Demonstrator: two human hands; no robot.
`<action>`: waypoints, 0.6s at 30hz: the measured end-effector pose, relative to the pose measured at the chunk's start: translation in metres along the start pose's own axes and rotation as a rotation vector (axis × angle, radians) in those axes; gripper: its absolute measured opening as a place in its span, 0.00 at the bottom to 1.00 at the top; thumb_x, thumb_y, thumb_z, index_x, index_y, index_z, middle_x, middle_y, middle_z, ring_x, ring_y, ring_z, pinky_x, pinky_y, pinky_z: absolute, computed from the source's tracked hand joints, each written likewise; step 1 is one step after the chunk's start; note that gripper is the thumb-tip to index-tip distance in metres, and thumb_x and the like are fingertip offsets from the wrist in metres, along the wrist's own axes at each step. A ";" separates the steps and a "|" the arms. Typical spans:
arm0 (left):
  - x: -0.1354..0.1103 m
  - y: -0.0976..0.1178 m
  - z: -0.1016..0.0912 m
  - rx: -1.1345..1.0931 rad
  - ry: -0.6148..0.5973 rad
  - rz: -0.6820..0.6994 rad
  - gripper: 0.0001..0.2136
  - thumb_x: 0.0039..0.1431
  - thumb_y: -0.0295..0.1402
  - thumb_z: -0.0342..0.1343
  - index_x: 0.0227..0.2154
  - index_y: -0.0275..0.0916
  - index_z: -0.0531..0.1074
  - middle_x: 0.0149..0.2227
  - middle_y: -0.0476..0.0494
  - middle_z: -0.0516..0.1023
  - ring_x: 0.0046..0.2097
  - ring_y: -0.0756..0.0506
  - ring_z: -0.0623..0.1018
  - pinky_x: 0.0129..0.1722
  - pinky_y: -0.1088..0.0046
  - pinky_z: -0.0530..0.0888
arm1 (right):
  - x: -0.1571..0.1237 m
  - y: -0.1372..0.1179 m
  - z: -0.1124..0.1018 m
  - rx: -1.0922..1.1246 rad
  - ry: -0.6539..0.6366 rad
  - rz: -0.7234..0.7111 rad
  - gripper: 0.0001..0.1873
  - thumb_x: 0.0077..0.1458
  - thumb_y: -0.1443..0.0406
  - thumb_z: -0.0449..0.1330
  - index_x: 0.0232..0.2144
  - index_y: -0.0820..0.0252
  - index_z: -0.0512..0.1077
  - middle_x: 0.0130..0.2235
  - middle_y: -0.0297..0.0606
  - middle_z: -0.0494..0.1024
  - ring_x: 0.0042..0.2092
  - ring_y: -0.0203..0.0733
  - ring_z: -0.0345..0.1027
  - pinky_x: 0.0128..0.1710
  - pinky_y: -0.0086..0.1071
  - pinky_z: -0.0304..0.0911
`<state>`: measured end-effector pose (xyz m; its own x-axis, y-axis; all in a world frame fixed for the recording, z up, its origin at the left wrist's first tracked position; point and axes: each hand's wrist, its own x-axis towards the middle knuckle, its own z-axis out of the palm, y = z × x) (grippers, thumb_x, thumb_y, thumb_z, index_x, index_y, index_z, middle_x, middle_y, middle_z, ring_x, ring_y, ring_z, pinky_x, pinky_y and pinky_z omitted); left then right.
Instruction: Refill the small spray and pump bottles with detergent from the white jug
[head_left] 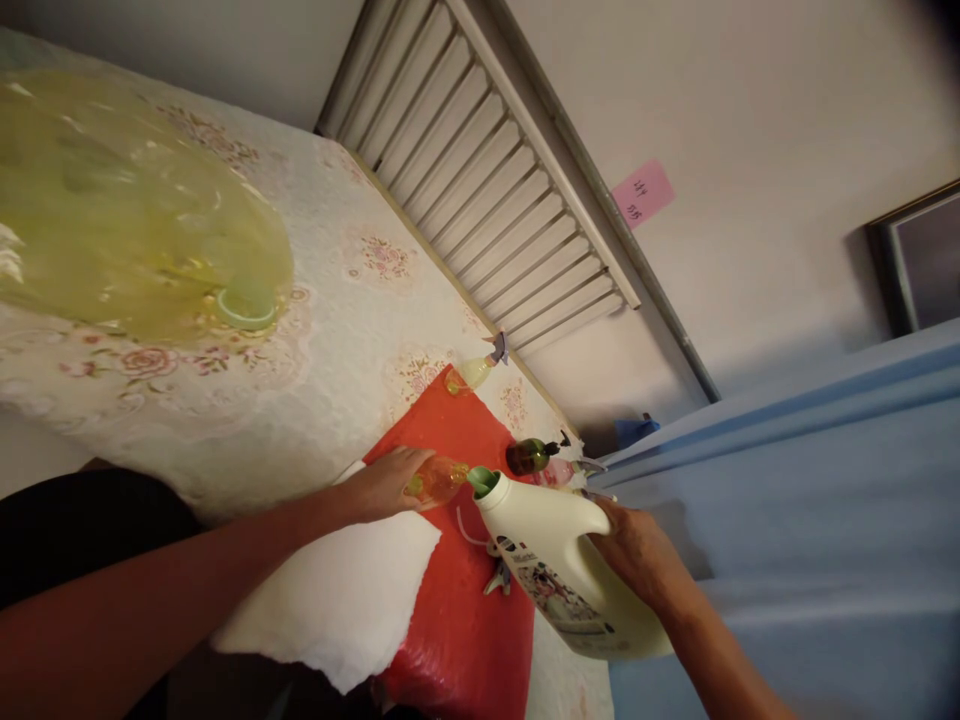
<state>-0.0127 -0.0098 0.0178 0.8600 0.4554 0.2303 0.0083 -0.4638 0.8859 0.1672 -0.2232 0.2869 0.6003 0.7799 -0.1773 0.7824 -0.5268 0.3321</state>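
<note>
My left hand (384, 487) is closed around a small clear bottle (440, 481), which looks orange against the red mat (469, 645) behind it. My right hand (634, 545) grips the handle of a large cream detergent jug (555, 560) with a printed label. The jug is tipped to the left, and the green spout (481, 481) in its mouth meets or nearly meets the small bottle's neck. Whether liquid is flowing, I cannot tell. Below the spout, a loose spray trigger head (499, 578) with a thin tube lies on the mat, partly hidden by the jug.
White paper towel (337, 590) lies under my left forearm. Beyond the mat stand a spray bottle (471, 375), a dark green pump bottle (527, 456) and a pink bottle (555, 472). A yellow plastic bag (142, 220) occupies the flowered tablecloth (330, 270). A radiator (487, 170) borders the table.
</note>
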 end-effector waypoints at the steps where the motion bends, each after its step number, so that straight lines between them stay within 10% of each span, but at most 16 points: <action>1: 0.000 0.001 0.000 0.003 -0.001 -0.002 0.28 0.53 0.39 0.61 0.57 0.40 0.65 0.55 0.38 0.73 0.57 0.34 0.71 0.56 0.59 0.68 | 0.000 0.000 0.000 -0.002 0.004 -0.001 0.08 0.57 0.68 0.53 0.33 0.57 0.72 0.33 0.40 0.81 0.35 0.42 0.75 0.32 0.28 0.56; 18: 0.000 -0.002 0.001 -0.008 -0.001 -0.006 0.31 0.52 0.39 0.62 0.59 0.39 0.64 0.56 0.38 0.72 0.58 0.34 0.70 0.56 0.60 0.68 | 0.000 -0.003 -0.003 0.014 -0.016 0.024 0.08 0.55 0.69 0.53 0.33 0.57 0.72 0.33 0.41 0.81 0.34 0.41 0.73 0.33 0.28 0.55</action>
<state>-0.0121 -0.0102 0.0159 0.8606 0.4574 0.2241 0.0096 -0.4544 0.8907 0.1644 -0.2203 0.2890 0.6215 0.7614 -0.1847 0.7699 -0.5500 0.3236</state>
